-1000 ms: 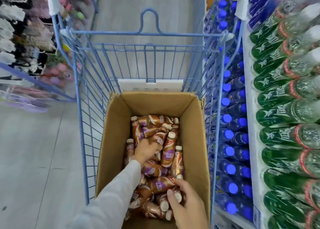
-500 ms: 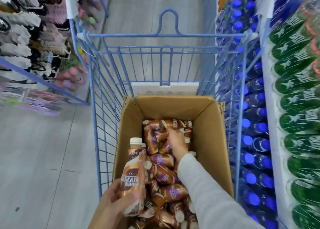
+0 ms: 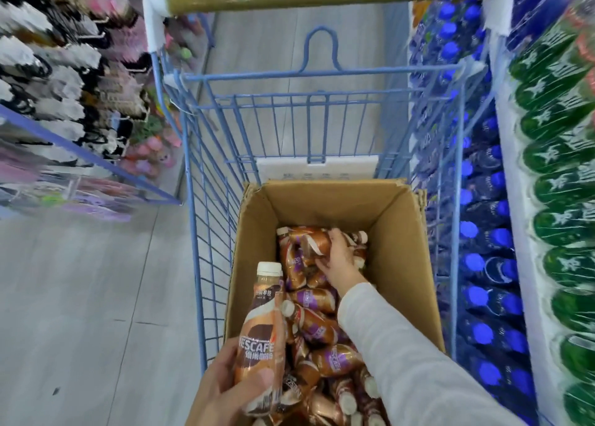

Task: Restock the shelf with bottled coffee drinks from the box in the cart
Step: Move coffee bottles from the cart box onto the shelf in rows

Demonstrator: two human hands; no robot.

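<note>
One coffee bottle (image 3: 262, 338) stood upright in the left hand (image 3: 225, 390) over the near left corner of the box (image 3: 399, 264), thumb clamped across the lower label and fingers wrapped behind. Its base was hidden by thumb and palm. The right hand (image 3: 338, 258) was at the far end of the box, fingers curled over a lying bottle (image 3: 309, 242) on top of the heap with the thumb tucked against its near side. I read that as a grasp, though the bottle was not yet lifted clear. The other loose bottles (image 3: 318, 326) lay criss-crossed in the box, which sat in the blue wire cart (image 3: 206, 232). Handling guess: small full plastic bottles with rigid walls, moderate weight, one per hand is easy. The glossy shrink sleeves are probably slick, so take the waist mid-label and wrap fully, not the white cap. They are unlikely to break, but pulling one out could set its neighbours rolling. Visibility: the right sleeve (image 3: 418, 361) covered the near right part of the heap, so count and depth couldn't be judged. No coffee slot was in frame. The shelving on the right showed only blue-capped bottles (image 3: 483, 264) and green bottles (image 3: 563, 200), smeared by blur, and the racks on the left (image 3: 64, 71) were too blurred to identify. Only the held bottle's label was legible, and the bottom edge cut off the left wrist.
</note>
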